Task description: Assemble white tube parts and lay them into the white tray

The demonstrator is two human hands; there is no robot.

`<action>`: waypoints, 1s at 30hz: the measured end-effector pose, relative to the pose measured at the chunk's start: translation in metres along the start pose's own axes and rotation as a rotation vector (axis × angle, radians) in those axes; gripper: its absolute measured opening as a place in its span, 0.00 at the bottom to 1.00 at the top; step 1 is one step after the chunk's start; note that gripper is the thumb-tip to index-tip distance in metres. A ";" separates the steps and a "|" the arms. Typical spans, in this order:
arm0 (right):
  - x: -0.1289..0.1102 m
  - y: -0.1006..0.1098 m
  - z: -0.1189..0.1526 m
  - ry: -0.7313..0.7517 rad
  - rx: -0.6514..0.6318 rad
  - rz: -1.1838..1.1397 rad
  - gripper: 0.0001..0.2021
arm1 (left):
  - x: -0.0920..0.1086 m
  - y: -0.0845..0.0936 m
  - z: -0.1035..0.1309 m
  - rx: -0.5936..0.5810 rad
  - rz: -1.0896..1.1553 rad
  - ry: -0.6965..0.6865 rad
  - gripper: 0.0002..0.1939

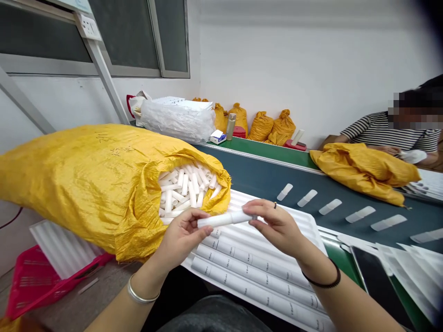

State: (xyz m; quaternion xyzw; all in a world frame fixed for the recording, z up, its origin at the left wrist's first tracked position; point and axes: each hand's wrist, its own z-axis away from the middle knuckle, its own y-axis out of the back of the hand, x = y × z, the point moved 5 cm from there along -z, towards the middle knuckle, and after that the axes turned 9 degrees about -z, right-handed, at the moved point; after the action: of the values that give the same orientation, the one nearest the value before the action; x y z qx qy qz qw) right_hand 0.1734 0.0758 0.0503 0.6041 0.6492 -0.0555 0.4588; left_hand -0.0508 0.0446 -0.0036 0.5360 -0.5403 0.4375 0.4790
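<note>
Dark clothing [214, 318] is filling the lower edge, between the wearer's two bare forearms. A silver bangle [138, 294] is encircling the left wrist, and a dark band [328, 277] is circling the right. Both hands are gripping one white tube [219, 219], which is lying nearly level above a ribbed white tray [306, 226]: the left hand [182, 235] is pinching its left end, while the right hand [278, 226] is closing thumb and fingers on its right end. Below, printed tubes [247, 270] are lying end to end in the tray's grooves. To the left, a large yellow sack [86, 175] is lying on its side, its open mouth showing many loose white tubes [188, 186]. Beyond the tray, six pale tubes [360, 214] are resting apart in a row on a dark belt [249, 161]. At right, a dark flat panel [380, 286] is lying on the green worktop [334, 253] beside further white trays [411, 276]. Across the belt, a co-worker in a striped top [374, 127] is sitting behind a crumpled yellow sack [363, 168]. At lower left, a red basket [34, 276] is standing on the floor.
</note>
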 end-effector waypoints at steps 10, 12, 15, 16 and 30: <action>-0.005 -0.018 0.001 -0.025 -0.065 0.067 0.12 | 0.037 -0.012 0.017 -0.035 -0.730 -0.517 0.17; -0.006 -0.020 0.003 -0.008 -0.055 0.050 0.13 | 0.043 -0.014 0.020 0.006 -0.767 -0.603 0.18; -0.013 -0.023 0.008 0.060 -0.036 0.024 0.14 | 0.042 -0.017 0.023 0.037 -0.779 -0.643 0.18; -0.014 -0.024 0.010 0.075 -0.038 0.025 0.14 | 0.039 -0.017 0.025 0.041 -0.779 -0.641 0.18; 0.176 0.056 -0.016 -0.800 -0.023 0.780 0.11 | -0.022 0.077 -0.033 0.237 -1.413 -0.111 0.21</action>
State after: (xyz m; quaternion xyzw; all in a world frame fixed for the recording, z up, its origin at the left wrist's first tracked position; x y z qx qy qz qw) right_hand 0.2377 0.2295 -0.0300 0.7264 0.1538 -0.0994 0.6624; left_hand -0.1273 0.0840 -0.0172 0.8275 -0.0366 0.0506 0.5580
